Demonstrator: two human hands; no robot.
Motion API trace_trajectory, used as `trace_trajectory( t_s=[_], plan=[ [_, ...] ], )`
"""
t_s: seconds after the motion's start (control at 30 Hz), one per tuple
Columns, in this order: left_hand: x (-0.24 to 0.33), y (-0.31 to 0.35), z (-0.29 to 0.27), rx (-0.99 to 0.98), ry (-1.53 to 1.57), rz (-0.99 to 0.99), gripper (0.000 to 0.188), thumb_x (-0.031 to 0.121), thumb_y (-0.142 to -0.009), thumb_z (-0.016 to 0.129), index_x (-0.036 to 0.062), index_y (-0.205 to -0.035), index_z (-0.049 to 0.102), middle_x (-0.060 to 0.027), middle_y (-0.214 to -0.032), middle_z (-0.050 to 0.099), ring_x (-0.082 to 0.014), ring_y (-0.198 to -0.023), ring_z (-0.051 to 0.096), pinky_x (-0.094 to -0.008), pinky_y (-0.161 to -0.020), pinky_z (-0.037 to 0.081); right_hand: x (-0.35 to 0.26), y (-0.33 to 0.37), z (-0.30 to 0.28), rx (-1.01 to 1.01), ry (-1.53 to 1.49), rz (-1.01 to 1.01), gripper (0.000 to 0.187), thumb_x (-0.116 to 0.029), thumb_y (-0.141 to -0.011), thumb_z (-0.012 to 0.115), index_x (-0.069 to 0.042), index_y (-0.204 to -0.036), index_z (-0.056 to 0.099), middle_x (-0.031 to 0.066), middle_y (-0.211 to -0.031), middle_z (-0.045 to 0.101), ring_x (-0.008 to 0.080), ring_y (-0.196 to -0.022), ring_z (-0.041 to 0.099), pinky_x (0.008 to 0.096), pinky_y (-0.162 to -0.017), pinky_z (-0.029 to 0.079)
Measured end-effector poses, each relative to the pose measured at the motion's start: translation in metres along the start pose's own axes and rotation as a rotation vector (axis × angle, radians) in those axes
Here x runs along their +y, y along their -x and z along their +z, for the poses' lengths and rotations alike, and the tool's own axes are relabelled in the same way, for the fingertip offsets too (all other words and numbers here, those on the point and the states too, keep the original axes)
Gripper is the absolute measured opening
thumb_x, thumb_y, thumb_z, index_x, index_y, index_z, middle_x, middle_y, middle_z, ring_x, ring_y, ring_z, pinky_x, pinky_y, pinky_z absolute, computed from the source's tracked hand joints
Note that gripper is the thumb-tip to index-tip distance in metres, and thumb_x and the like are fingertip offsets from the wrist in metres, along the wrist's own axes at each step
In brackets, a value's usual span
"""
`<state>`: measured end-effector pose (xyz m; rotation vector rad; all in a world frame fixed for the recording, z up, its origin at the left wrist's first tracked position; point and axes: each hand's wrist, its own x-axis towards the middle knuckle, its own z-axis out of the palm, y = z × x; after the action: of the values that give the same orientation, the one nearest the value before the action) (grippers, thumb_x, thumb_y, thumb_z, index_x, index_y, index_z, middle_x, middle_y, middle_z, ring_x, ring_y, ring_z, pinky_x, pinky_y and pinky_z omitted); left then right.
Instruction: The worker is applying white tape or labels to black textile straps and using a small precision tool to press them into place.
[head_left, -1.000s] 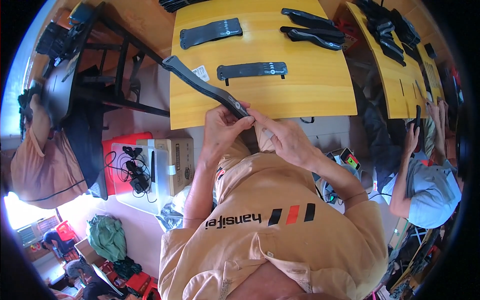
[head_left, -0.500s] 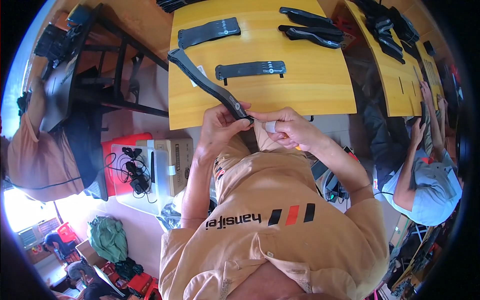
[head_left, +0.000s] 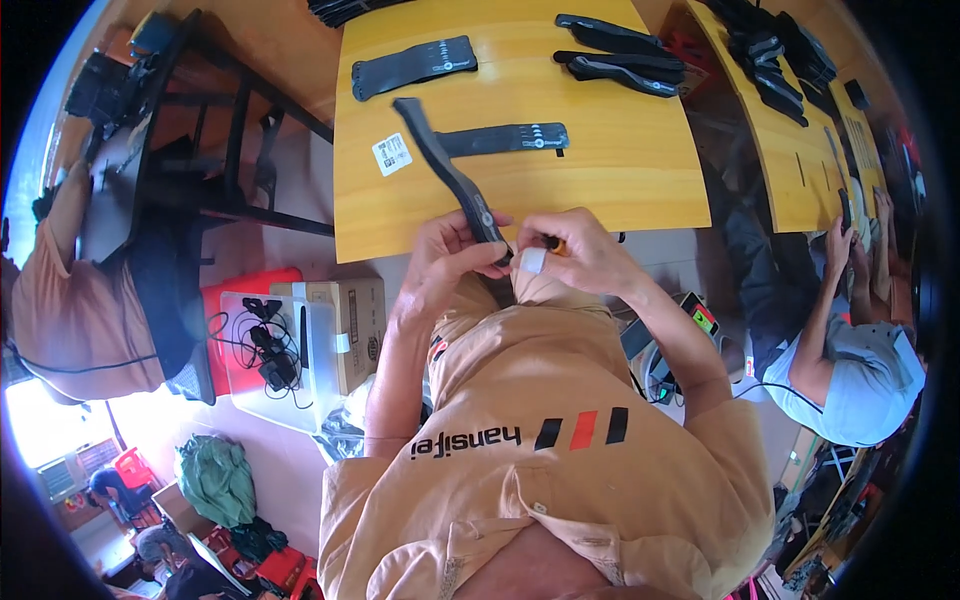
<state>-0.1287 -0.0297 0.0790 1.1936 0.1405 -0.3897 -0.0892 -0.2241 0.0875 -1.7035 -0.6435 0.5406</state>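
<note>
- Head view: I log left hand [head_left: 447, 262], thumb and fingers pinched on the strap's [head_left: 455, 184] lower end.
- Strap slants up-left across the table's [head_left: 620, 185] near edge, hiding one end of a flat strap [head_left: 505, 139].
- Right hand [head_left: 582, 255] just beside, fingers curled around an orange-and-black item [head_left: 556, 244].
- Label [head_left: 391, 155] left of strap.

On the worktop [head_left: 610, 200], a far strap [head_left: 412, 70] lies back left, a strap pile [head_left: 622, 75] back right. A middle strap [head_left: 505, 139] sits nearer, between them, a label [head_left: 392, 154] to its left. From the hands [head_left: 445, 262], before the near edge, a held strap [head_left: 455, 178] extends across the middle strap's left end. Below left, a bin [head_left: 323, 400] holds cables [head_left: 278, 368], a carton [head_left: 364, 318] just to its right.
</note>
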Motion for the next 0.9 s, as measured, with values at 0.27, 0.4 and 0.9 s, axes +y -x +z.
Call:
trace_trajectory(
  t_s=[0.27, 0.4, 0.9],
  plan=[
    [0.012, 0.008, -0.004, -0.289, -0.057, -0.146, 0.036, 0.002, -0.075, 0.060, -0.0059, -0.109, 0.051, -0.0097, -0.085, 0.062, -0.0129, -0.069, 0.060, -0.0231, -0.063, 0.050, -0.019, -0.004, -0.003, -0.366, -0.033, 0.005, 0.018, -0.019, -0.081, 0.059, -0.001, -0.084, 0.060, 0.0057, -0.068, 0.060, 0.0110, -0.059, 0.051, 0.0255, -0.058, 0.041],
    [0.011, 0.009, 0.000, -0.348, 0.005, -0.142, 0.041, 0.004, -0.075, 0.062, -0.0073, -0.112, 0.050, -0.0101, -0.084, 0.061, -0.0134, -0.069, 0.060, -0.0232, -0.063, 0.050, -0.014, -0.001, 0.004, -0.368, -0.156, -0.121, 0.019, -0.018, -0.082, 0.056, 0.000, -0.083, 0.060, 0.0041, -0.069, 0.059, 0.0087, -0.054, 0.047, 0.0225, -0.056, 0.037],
    [0.003, 0.017, 0.016, -0.338, 0.285, -0.134, 0.049, 0.005, -0.073, 0.066, -0.0078, -0.116, 0.045, -0.0113, -0.088, 0.060, -0.0157, -0.070, 0.062, -0.0249, -0.065, 0.053, 0.006, 0.016, 0.009, -0.278, -1.113, 0.427, 0.016, -0.016, -0.081, 0.052, -0.005, -0.069, 0.052, 0.0014, -0.045, 0.044, 0.0037, -0.027, 0.032, 0.0176, -0.026, 0.022]
  ],
)
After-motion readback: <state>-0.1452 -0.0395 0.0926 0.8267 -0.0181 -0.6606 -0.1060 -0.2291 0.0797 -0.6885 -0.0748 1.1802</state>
